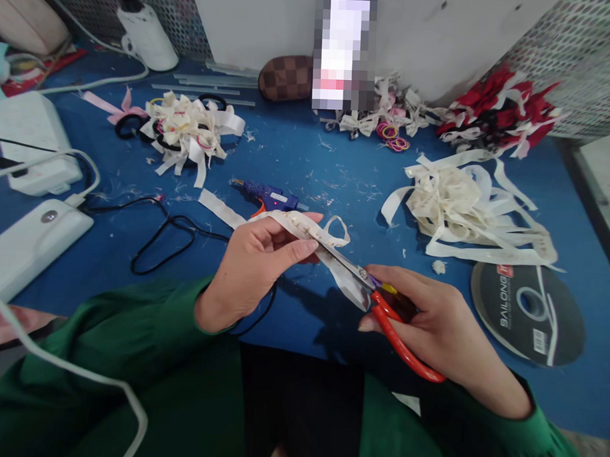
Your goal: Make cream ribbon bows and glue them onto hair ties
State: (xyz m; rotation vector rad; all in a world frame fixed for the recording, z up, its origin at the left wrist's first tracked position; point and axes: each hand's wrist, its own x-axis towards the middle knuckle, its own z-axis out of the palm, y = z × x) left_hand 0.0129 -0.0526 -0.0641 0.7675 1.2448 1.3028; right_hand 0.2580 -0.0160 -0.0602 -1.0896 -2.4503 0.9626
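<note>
My left hand point(254, 260) is just nearer to me than the glue gun point(273, 197), thumb and fingers pinched on a cream ribbon point(290, 219). The ribbon starts left of the glue gun, crosses over my fingers on its near side and hangs down to the right, with a small loop standing up beside my fingertips. My right hand point(437, 313), to the near right of the glue gun, is wrapped around the red handles of the scissors point(362, 274). Their blades lie along the ribbon with the tips by my left thumb; whether they are cutting into it I cannot tell. Something purple and yellow shows by the handles, mostly covered by my fingers.

The glue gun rests on the blue worktop point(298, 148), nozzle to the left. Beyond it on the left is a pile of cream bows point(183, 131) with dark hair ties among them; farther beyond are clear sticks point(204, 90) and a checkered case point(285, 78). To the right of the glue gun lies a tangle of cream ribbons point(446, 200), and nearer to me on that side, a dark spool point(562, 324). Far right beyond it sit red and white bows point(504, 112). A black cord point(185, 224) curls on the left of the glue gun.
</note>
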